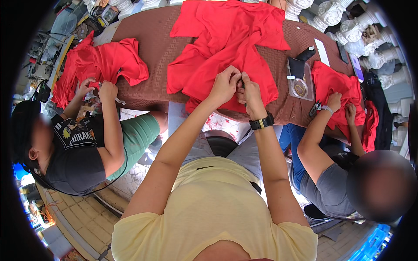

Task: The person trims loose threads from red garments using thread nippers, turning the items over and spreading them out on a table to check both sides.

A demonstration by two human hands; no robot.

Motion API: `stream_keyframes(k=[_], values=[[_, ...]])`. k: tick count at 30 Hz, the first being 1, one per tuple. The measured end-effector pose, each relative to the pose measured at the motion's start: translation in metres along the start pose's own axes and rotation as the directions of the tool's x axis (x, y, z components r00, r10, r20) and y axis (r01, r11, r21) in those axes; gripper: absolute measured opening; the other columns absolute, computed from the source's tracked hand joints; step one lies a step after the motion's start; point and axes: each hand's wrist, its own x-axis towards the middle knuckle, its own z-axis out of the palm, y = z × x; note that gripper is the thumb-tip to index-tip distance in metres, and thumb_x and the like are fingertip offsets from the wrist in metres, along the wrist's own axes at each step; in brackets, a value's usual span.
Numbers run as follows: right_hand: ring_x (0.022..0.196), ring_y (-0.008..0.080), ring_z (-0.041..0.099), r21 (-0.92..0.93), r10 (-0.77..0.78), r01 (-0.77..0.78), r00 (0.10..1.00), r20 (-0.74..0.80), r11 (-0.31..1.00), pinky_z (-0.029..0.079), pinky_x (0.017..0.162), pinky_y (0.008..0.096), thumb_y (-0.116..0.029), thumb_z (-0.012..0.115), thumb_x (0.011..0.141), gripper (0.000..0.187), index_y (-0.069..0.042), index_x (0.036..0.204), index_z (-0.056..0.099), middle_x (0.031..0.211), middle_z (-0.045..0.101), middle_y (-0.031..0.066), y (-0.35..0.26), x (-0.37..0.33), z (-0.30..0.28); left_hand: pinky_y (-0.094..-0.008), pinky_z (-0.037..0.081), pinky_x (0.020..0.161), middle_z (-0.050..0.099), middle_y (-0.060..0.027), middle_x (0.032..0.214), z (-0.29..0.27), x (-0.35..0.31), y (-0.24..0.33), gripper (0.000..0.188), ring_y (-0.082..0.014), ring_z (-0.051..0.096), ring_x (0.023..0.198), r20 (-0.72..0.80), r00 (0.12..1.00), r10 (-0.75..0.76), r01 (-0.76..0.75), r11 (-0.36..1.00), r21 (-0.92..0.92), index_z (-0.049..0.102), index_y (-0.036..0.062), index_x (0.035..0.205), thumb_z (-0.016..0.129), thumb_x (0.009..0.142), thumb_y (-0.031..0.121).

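A red garment (220,56) lies loosely bunched on the table in front of me, and both my hands are over its near part. My left hand (225,86) is closed in a pinch, fingertips meeting those of the other hand; what it pinches is too small to make out. My right hand (251,96), with a black watch (262,122) on its wrist, is closed round a small dark tool (240,84) that is mostly hidden by the fingers.
A brown cloth covers the table (154,56). To the right stands a clear plastic box (307,89) with a tape roll and a black pouch. Co-workers on both sides handle red garments (98,61), (333,82). White balusters (348,32) line the far edge.
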Motion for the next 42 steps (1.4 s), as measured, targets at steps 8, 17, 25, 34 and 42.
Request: stream_keyframes(k=[8,17,25,34,42], values=[[0.041,0.0048,0.03,-0.015,-0.013,0.012,1.0,-0.006,1.0,0.02,0.038,0.0235,-0.046,0.056,0.103,0.043,-0.013,0.075,0.05,0.056,0.038,-0.0067,-0.002,0.0,0.001,-0.0341,0.049,0.061,0.063,-0.0114,0.07,0.003,0.0,-0.002,0.009,-0.0177,0.06,0.063,-0.051,0.992,0.117,-0.118,0.993,-0.008,0.057,-0.0017,0.093,0.054,0.1,0.003],[0.041,0.0034,0.028,-0.025,-0.025,0.025,1.0,0.002,0.999,0.017,0.04,0.0228,-0.058,0.048,0.102,0.053,-0.016,0.07,0.048,0.054,0.033,-0.0088,-0.013,-0.044,-0.02,-0.0368,0.051,0.08,0.062,-0.0134,0.099,-0.036,-0.031,0.011,0.006,-0.0267,0.064,0.09,0.212,0.963,0.166,-0.223,0.933,0.281,0.061,-0.001,0.098,0.063,0.093,0.002],[0.046,0.0009,0.033,0.054,0.061,-0.053,0.985,-0.161,0.997,0.02,0.043,0.0222,-0.03,0.073,0.096,0.028,-0.003,0.093,0.069,0.056,0.04,-0.0098,0.071,-0.097,-0.046,-0.0408,0.053,0.079,0.055,-0.0158,0.104,-0.029,-0.1,0.029,0.034,-0.0313,0.064,0.093,0.178,0.97,0.165,-0.216,0.921,0.325,0.058,-0.0011,0.113,0.074,0.084,0.003],[0.047,0.0025,0.03,0.364,-0.056,0.104,0.989,-0.14,0.926,0.024,0.044,0.0222,-0.014,0.066,0.099,0.026,-0.015,0.077,0.052,0.06,0.038,-0.0094,0.092,-0.076,-0.029,-0.0448,0.051,0.079,0.055,-0.015,0.098,0.01,-0.091,-0.009,0.025,-0.0346,0.06,0.095,0.075,0.982,0.175,-0.19,0.894,0.406,0.057,-0.0009,0.106,0.07,0.085,0.004],[0.046,0.003,0.031,0.414,-0.157,0.184,0.983,-0.097,0.892,0.024,0.045,0.0226,-0.007,0.063,0.098,0.027,-0.015,0.076,0.051,0.059,0.04,-0.0081,0.089,-0.081,-0.025,-0.0443,0.05,0.073,0.054,-0.018,0.091,0.01,-0.088,-0.016,0.019,-0.0364,0.061,0.085,0.052,0.985,0.168,-0.175,0.927,0.331,0.053,-0.0011,0.101,0.066,0.087,0.0]])
